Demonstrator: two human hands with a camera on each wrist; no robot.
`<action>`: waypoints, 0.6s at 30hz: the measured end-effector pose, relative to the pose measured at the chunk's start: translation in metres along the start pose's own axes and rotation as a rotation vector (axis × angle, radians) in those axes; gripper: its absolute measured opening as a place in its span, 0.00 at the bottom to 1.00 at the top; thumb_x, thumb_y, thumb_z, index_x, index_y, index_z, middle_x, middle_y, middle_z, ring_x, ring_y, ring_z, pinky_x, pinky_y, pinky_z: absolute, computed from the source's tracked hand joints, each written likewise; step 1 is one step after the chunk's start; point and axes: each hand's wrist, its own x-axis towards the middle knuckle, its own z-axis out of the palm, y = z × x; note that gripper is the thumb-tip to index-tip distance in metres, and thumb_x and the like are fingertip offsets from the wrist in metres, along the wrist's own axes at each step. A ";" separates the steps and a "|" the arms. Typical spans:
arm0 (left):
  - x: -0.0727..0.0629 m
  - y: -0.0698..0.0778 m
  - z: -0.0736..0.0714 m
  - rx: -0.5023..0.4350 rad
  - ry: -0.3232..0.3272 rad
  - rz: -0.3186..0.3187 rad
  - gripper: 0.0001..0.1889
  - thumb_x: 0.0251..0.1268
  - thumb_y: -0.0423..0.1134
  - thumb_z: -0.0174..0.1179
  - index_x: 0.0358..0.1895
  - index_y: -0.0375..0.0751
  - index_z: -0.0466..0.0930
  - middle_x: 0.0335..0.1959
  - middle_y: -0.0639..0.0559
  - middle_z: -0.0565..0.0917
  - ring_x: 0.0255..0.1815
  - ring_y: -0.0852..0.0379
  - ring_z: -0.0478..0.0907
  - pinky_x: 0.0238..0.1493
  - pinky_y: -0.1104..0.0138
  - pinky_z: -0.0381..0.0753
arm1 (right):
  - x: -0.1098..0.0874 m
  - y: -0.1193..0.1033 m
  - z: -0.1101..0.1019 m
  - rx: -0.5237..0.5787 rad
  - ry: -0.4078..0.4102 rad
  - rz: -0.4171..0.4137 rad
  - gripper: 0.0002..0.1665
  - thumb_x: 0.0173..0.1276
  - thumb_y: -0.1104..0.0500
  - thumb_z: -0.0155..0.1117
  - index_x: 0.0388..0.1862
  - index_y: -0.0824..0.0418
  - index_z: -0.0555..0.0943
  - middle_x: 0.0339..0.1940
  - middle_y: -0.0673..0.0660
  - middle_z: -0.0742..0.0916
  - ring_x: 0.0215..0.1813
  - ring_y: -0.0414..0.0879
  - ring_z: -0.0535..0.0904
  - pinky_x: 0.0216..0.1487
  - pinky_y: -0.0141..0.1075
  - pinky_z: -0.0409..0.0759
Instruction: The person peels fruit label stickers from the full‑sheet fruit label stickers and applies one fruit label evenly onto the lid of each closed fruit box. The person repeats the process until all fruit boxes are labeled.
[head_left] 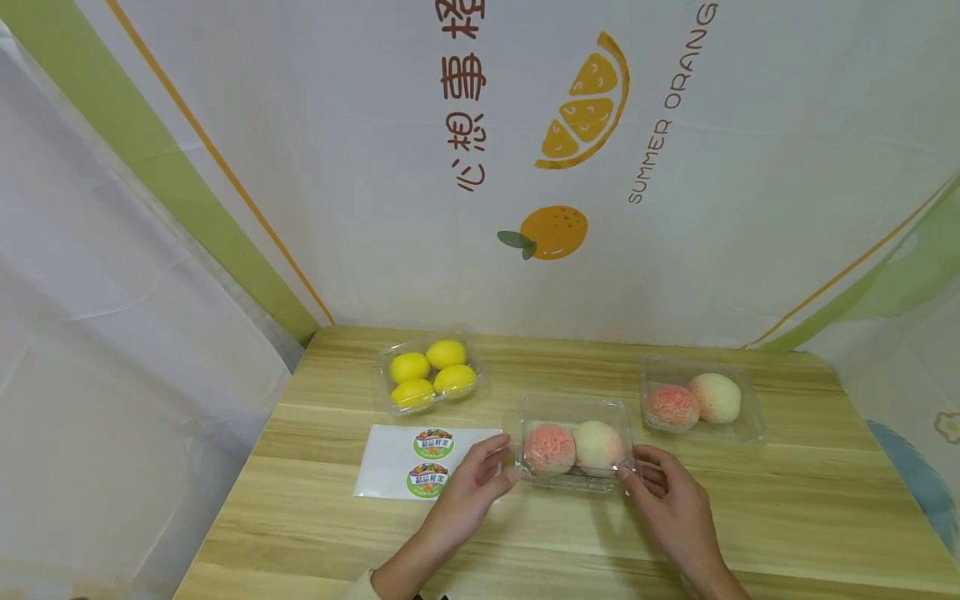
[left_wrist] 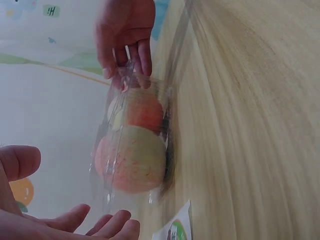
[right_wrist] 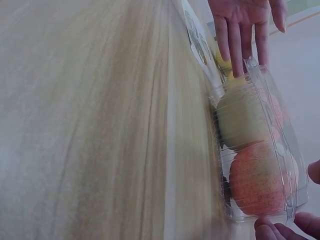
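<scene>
A clear plastic clamshell box (head_left: 573,406) holding two peaches, one pink peach (head_left: 550,449) and one pale peach (head_left: 597,447), sits on the table between both hands. My left hand (head_left: 474,483) is at its left end, fingers extended and slightly bent; in the right wrist view the left hand (right_wrist: 245,25) shows straight fingers close to the box's rim. At the right front corner is my right hand (head_left: 671,500), its thumb tip overlapping the corner. Right-hand fingertips (right_wrist: 267,227) are right at the box's end in the right wrist view, with the thumb (right_wrist: 314,171) apart from them.
A white sheet (head_left: 386,462) with round fruit stickers (head_left: 433,444) lies left of the box, partly under the left hand's outline. Behind it stands a clear box of several lemons (head_left: 410,367). Another clear box (head_left: 656,367) with two peaches is at the back right. A printed curtain (head_left: 375,208) hangs behind the table.
</scene>
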 end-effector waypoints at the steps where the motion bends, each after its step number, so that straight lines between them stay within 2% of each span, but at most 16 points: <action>1: -0.001 0.000 -0.002 -0.003 0.005 0.000 0.33 0.83 0.38 0.60 0.83 0.28 0.63 0.81 0.24 0.67 0.82 0.26 0.64 0.78 0.38 0.67 | 0.000 0.000 0.000 0.005 -0.001 0.003 0.29 0.81 0.49 0.73 0.70 0.66 0.82 0.63 0.68 0.88 0.57 0.52 0.90 0.49 0.24 0.84; 5: -0.007 0.001 -0.010 -0.003 0.017 -0.004 0.32 0.83 0.38 0.60 0.82 0.29 0.64 0.81 0.25 0.66 0.83 0.27 0.63 0.77 0.39 0.69 | 0.002 0.000 -0.001 0.016 -0.003 0.007 0.28 0.81 0.50 0.73 0.70 0.66 0.82 0.62 0.69 0.89 0.55 0.53 0.92 0.47 0.25 0.84; 9: -0.014 0.001 -0.021 0.020 0.054 0.001 0.31 0.83 0.39 0.60 0.82 0.30 0.66 0.82 0.28 0.67 0.83 0.28 0.62 0.79 0.37 0.65 | 0.002 -0.001 -0.001 0.005 -0.001 0.013 0.28 0.81 0.50 0.73 0.70 0.66 0.82 0.60 0.69 0.90 0.54 0.55 0.92 0.46 0.26 0.84; 14: -0.019 -0.001 -0.036 0.063 0.152 0.037 0.29 0.81 0.36 0.63 0.79 0.30 0.70 0.79 0.29 0.71 0.82 0.27 0.65 0.80 0.35 0.60 | 0.003 -0.001 -0.001 -0.014 0.006 0.018 0.28 0.81 0.49 0.73 0.69 0.65 0.83 0.59 0.69 0.90 0.55 0.57 0.92 0.46 0.26 0.83; 18: -0.024 -0.004 -0.051 0.130 0.233 0.050 0.27 0.81 0.35 0.64 0.77 0.31 0.72 0.79 0.31 0.72 0.81 0.29 0.68 0.80 0.36 0.63 | 0.003 0.000 -0.001 -0.021 0.004 0.020 0.29 0.80 0.47 0.73 0.69 0.65 0.83 0.60 0.69 0.90 0.56 0.58 0.92 0.46 0.25 0.83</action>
